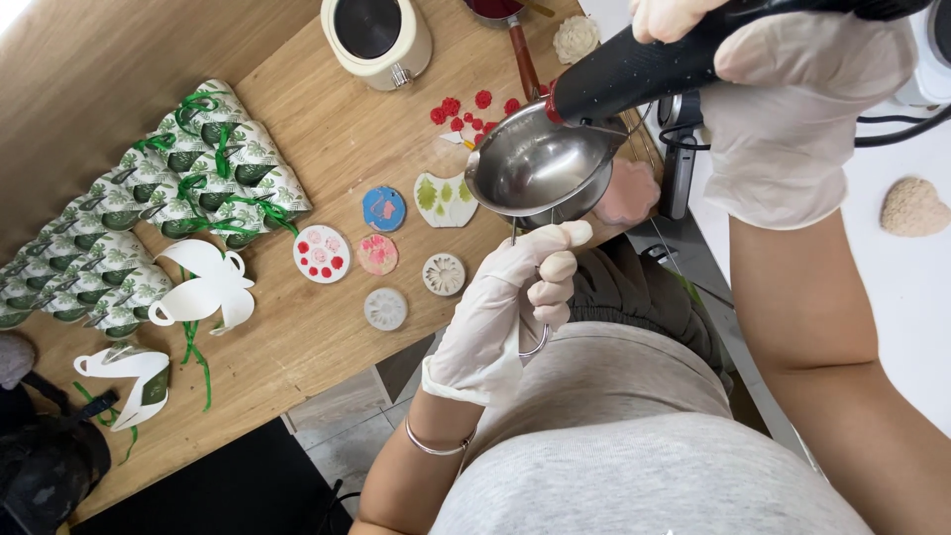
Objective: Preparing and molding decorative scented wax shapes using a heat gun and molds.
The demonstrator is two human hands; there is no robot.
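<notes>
- My left hand point(495, 307) is gloved and curled shut around the thin wire handle of a small steel melting cup point(535, 168); the thumb lies straight along the wire, the other fingers folded under it.
- The cup hangs at twelve o'clock from that hand, off the table edge and over my lap, its bowl tipped toward me. I cannot tell whether anything lies in it.
- My right hand point(792, 109), also gloved, is wrapped tight around a black heat gun point(634, 69), its red-ringed nozzle touching or just short of the cup's rim at one o'clock.
- Risk, as I judge it: the wire grip is slender, so heat creeping down it could make me flinch and spill onto my grey shirt.
- The gun's cord point(892, 129) trails at three o'clock; a snag could jerk the nozzle.
- At nine o'clock, wax discs point(322, 254) and leaf-printed paper boxes point(188, 178) lie on the wooden table point(327, 347), in reach of a splash.
</notes>
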